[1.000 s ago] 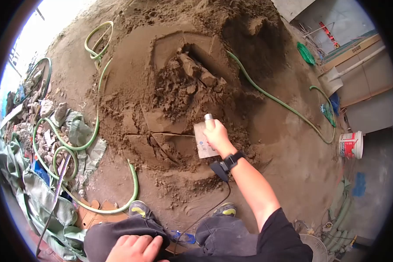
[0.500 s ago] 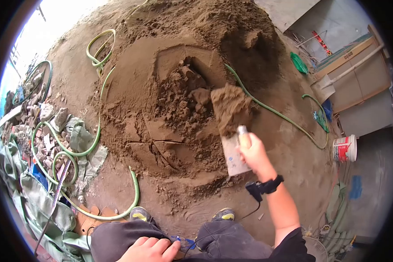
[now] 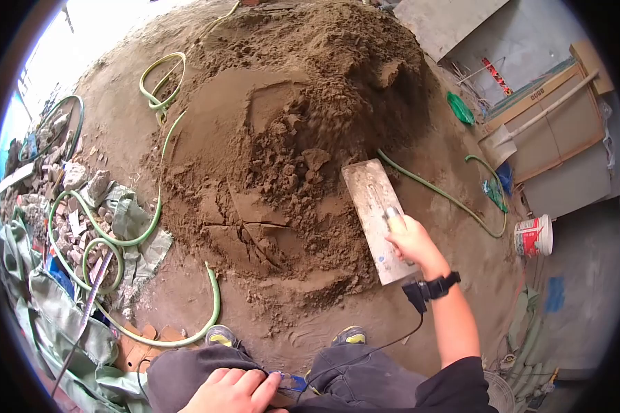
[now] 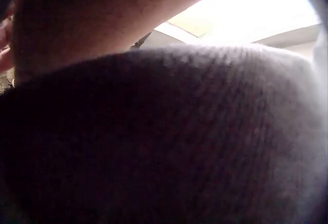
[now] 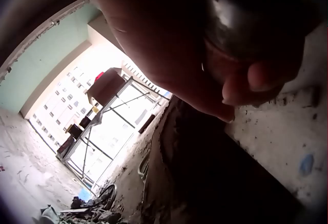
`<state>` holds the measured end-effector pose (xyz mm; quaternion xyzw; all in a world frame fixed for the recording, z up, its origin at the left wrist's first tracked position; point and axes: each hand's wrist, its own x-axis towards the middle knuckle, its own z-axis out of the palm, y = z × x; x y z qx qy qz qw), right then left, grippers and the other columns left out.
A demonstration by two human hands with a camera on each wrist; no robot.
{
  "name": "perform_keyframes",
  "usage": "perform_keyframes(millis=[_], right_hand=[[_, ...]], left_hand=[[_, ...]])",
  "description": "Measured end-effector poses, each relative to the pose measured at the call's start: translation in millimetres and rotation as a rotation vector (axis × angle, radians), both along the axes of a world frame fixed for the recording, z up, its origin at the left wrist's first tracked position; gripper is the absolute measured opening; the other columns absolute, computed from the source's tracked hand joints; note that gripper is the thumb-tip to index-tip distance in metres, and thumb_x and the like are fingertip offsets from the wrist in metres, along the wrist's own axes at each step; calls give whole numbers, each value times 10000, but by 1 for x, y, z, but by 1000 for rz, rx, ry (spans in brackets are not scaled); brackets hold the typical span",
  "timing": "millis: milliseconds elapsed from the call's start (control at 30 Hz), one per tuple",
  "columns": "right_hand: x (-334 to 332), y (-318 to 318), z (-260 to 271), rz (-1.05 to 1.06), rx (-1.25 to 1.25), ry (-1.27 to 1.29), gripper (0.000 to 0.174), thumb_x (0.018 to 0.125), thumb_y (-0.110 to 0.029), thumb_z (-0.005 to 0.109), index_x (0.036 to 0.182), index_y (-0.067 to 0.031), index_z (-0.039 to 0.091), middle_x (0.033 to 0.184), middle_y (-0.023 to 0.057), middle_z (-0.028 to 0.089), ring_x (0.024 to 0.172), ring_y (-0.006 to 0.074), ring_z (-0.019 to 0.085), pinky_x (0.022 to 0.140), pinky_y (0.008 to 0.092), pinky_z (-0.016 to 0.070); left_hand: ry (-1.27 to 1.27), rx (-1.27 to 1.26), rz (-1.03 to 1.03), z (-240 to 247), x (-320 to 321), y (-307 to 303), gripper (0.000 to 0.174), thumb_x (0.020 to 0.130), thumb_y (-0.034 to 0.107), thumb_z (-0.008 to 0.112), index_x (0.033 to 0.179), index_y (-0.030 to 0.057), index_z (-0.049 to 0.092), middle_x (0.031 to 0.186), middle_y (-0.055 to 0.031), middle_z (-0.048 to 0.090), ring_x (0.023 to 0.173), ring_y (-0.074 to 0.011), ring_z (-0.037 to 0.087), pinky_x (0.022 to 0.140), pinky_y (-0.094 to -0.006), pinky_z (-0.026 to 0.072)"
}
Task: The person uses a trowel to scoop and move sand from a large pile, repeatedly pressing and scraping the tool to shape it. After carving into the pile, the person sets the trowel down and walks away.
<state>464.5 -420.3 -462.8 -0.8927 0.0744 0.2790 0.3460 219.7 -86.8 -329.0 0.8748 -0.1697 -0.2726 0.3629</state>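
Note:
My right hand (image 3: 415, 242) grips the handle of a rectangular plastering trowel (image 3: 367, 201) at the right side of a mound of damp brown sand (image 3: 282, 172). Its long blade shows a pale face with smears and only traces of sand. In the right wrist view, curled fingers (image 5: 241, 88) wrap the handle with its shiny metal end (image 5: 225, 22), and the blade (image 5: 287, 142) lies beyond them. My left hand (image 3: 231, 394) rests on the left thigh, fingers relaxed. Dark ribbed fabric (image 4: 179, 132) fills most of the left wrist view.
Green hoses (image 3: 213, 303) lie on both sides of the sand. Rubble (image 3: 69, 213) and green sacking (image 3: 55, 316) lie at left. At right stand a white-and-red bucket (image 3: 534, 235) and a long-handled shovel (image 3: 503, 143) beside leaning boards (image 3: 558, 131). My shoes (image 3: 351, 335) stand before the mound.
The trowel has moved right from the middle of the mound. Half a second ago a blurred mass of sand was at its far end; now the blade face is mostly bare. My left hand stays put.

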Motion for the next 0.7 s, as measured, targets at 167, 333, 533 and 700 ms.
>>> perform_keyframes(millis=[167, 333, 533, 700], right_hand=[[9, 8, 4, -219, 358, -138, 204, 822, -57, 612, 1001, -17, 521, 641, -3, 524, 459, 87, 496, 389, 241, 407], [86, 66, -30, -32, 356, -578, 592, 804, -146, 707, 1334, -55, 461, 758, 121, 653, 502, 150, 613, 491, 297, 500], [171, 137, -76, 147, 6, -849, 574, 870, -295, 587, 1391, -152, 392, 1024, 246, 632, 908, 408, 628, 765, 489, 508], [176, 126, -73, 125, -316, -816, 513, 897, -289, 529, 1377, -168, 398, 937, 210, 646, 801, 392, 643, 686, 504, 516]], left_hand=[[0, 22, -16, 1, -1, -3, 483, 820, 238, 643, 1203, -24, 508, 1028, -164, 552, 960, -316, 536, 855, -384, 426], [13, 44, -36, 3, 2, -14, 484, 816, 232, 648, 1207, -17, 507, 1038, -164, 556, 968, -320, 537, 863, -387, 426], [48, 94, -18, 8, 11, -25, 494, 824, 232, 653, 1229, -7, 502, 1082, -170, 563, 1020, -332, 536, 891, -399, 419], [60, 154, 41, 5, 12, -28, 521, 827, 243, 658, 1248, -13, 490, 1139, -186, 557, 1057, -344, 528, 917, -405, 412]])
